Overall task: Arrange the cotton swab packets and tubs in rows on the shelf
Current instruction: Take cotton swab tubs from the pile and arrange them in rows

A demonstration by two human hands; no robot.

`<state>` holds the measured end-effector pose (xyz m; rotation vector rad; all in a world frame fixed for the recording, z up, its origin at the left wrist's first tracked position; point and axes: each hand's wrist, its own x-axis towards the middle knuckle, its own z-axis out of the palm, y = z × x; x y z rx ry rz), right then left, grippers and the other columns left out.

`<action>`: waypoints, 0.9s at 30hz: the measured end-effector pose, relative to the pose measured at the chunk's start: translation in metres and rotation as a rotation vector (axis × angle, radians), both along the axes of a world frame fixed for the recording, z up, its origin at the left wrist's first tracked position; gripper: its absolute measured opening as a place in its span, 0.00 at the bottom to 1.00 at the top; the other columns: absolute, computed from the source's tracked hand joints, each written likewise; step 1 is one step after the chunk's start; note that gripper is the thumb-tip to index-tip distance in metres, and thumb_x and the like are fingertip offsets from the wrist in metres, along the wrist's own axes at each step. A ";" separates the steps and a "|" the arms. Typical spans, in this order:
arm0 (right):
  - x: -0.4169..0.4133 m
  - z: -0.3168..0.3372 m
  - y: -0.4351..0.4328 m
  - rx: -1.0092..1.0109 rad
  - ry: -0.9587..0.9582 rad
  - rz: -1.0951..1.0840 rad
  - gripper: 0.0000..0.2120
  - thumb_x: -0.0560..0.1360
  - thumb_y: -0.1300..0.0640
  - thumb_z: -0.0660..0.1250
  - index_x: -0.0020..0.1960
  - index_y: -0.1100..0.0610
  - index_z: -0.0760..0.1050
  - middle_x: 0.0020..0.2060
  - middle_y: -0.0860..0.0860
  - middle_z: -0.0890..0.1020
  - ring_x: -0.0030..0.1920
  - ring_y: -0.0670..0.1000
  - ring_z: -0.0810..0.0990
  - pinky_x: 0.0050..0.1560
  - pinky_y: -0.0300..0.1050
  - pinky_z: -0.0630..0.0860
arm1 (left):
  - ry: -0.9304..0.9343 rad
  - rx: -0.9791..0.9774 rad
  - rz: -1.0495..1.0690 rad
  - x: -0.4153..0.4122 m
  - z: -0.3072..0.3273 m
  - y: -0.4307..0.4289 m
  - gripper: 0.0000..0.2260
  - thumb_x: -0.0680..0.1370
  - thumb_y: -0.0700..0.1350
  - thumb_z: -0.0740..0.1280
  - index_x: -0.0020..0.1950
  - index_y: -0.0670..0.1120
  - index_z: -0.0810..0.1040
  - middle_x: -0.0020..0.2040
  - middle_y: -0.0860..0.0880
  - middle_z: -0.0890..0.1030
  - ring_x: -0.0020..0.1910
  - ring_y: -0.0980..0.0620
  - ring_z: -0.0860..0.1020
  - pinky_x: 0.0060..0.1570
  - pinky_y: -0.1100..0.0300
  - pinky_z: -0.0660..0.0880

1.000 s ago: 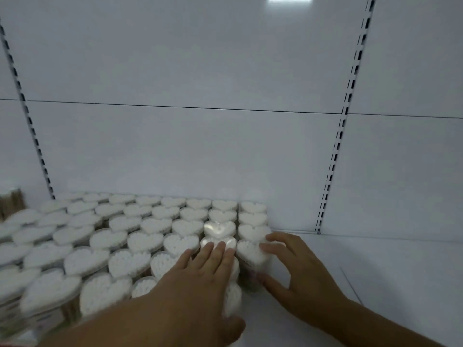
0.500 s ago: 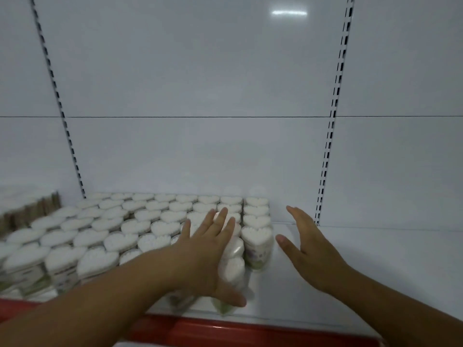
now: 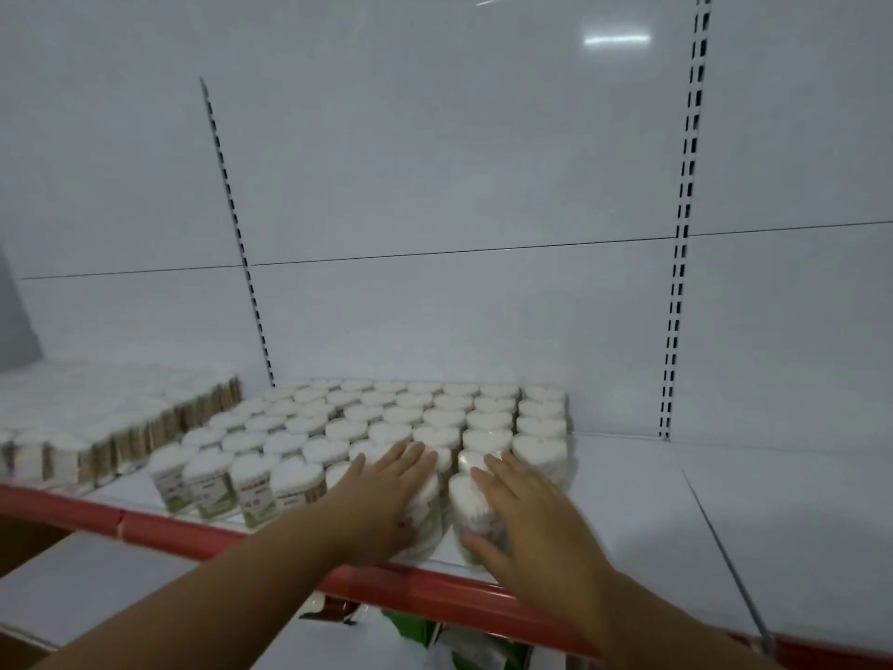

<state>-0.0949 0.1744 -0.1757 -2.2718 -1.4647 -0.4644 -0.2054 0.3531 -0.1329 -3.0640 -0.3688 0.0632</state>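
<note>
While the left hand (image 3: 386,495) and right hand (image 3: 526,519) lie flat with straight fingers (image 3: 411,455), gripping nothing, atop the front heart-shaped tubs (image 3: 463,493) at the front edge of the shelf (image 3: 628,515), the light, smooth plastic tubs look liable to slide or topple, best taken round their sides, low down.

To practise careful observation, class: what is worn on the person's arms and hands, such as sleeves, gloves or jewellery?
The left hand and right hand are gloveless, with no ring visible, though blur hides fine detail. The left forearm and right forearm are bare to the frame's edge: no sleeves, watch or bracelet.
</note>
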 end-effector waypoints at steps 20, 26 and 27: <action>-0.063 0.028 0.009 0.100 -0.032 -0.280 0.32 0.78 0.39 0.58 0.76 0.50 0.56 0.77 0.46 0.50 0.73 0.39 0.40 0.70 0.33 0.33 | 0.037 0.158 -0.260 -0.038 0.022 0.074 0.50 0.72 0.71 0.60 0.76 0.48 0.32 0.76 0.49 0.32 0.75 0.50 0.32 0.73 0.45 0.35; -0.102 0.024 0.078 -0.093 -0.280 -0.376 0.27 0.67 0.43 0.72 0.62 0.56 0.79 0.63 0.55 0.78 0.65 0.55 0.75 0.61 0.63 0.71 | -0.039 0.172 -0.291 -0.046 0.003 0.105 0.39 0.78 0.65 0.54 0.78 0.49 0.36 0.79 0.48 0.39 0.78 0.49 0.40 0.75 0.44 0.43; -0.105 0.023 0.085 -0.139 -0.289 -0.412 0.26 0.66 0.43 0.74 0.60 0.55 0.80 0.60 0.53 0.81 0.62 0.53 0.78 0.59 0.62 0.73 | -0.061 0.155 -0.302 -0.046 -0.001 0.105 0.36 0.80 0.62 0.53 0.78 0.50 0.37 0.79 0.48 0.40 0.78 0.49 0.42 0.75 0.45 0.44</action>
